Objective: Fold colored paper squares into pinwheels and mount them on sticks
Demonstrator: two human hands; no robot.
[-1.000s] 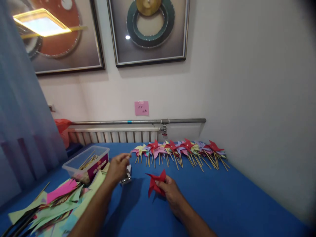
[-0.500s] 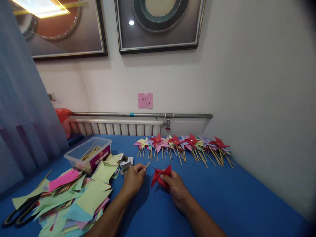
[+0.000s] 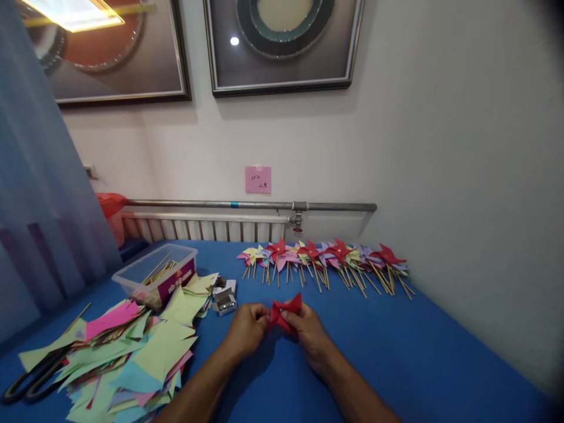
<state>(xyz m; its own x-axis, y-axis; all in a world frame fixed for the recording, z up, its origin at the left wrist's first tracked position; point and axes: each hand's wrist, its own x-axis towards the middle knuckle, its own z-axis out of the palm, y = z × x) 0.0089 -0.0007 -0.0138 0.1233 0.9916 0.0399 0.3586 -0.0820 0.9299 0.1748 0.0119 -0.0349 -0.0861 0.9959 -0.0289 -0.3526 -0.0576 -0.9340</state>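
A red paper pinwheel (image 3: 285, 314) is pinched in my right hand (image 3: 312, 335), with the thumb pressing near its centre. My left hand (image 3: 247, 330) is closed at the pinwheel's left edge, fingertips touching or nearly touching the paper. The thin wooden stick it held a moment earlier is hidden now, by the fingers or the pinwheel. Just beyond the left hand stands a small opened box (image 3: 224, 301) with shiny little pieces inside.
Finished pinwheels on sticks (image 3: 311, 254) lie in a row along the back. To the left are a heap of coloured paper pieces (image 3: 154, 358), black-handled scissors (image 3: 37, 376) and a clear plastic tub (image 3: 126, 282) holding wooden sticks (image 3: 163, 271). A blue cloth (image 3: 418, 364) covers the table.
My left hand has moved right with the stick, up against the red pinwheel. My right hand has shifted slightly left, and the small box is now less covered.
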